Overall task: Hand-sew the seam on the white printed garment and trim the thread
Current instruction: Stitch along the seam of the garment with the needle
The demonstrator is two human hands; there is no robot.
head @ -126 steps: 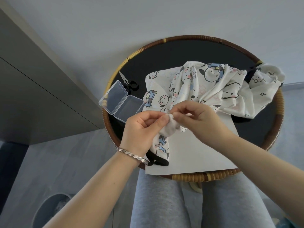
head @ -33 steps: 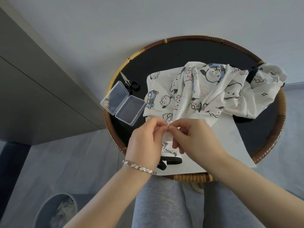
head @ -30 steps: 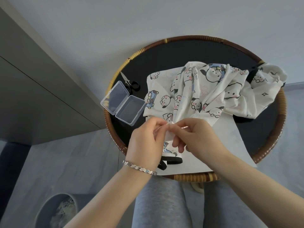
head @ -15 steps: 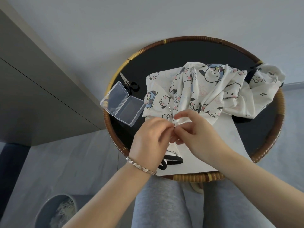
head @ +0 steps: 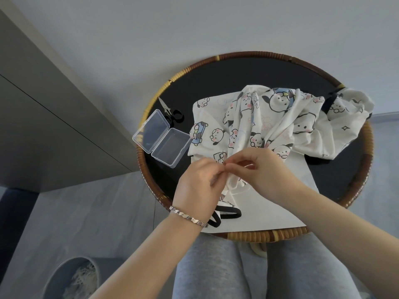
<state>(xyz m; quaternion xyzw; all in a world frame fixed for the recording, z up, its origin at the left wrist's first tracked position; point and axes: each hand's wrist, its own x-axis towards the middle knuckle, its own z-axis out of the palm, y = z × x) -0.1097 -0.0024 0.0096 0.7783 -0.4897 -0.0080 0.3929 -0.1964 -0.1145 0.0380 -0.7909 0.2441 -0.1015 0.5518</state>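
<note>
Left hand (head: 198,184) and right hand (head: 261,171) pinch one gathered fold of the cartoon-dog white garment (head: 280,117), fingertips meeting, above the wicker tray (head: 367,147)'s near edge; print lettering unreadable.

Before me, the garment (head: 280,117) covers the table's (head: 226,78) middle and right edge; the box (head: 162,140) sits at its left edge, scissors (head: 170,111) just behind.

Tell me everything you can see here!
garment: one, white with cartoon dogs, on the tray
tray: one, black, brown woven rim, above the legs
scissors: one pair, black-handled, tray's left side
box: one, clear, open, beside the scissors
sheet: one, white, under the garment
bin: one, grey, floor, lower left
bracelet: one, silver, left wrist
legs: two, grey trousers, below the tray
left hand: one, pinching the garment
right hand: one, pinching the garment
</note>
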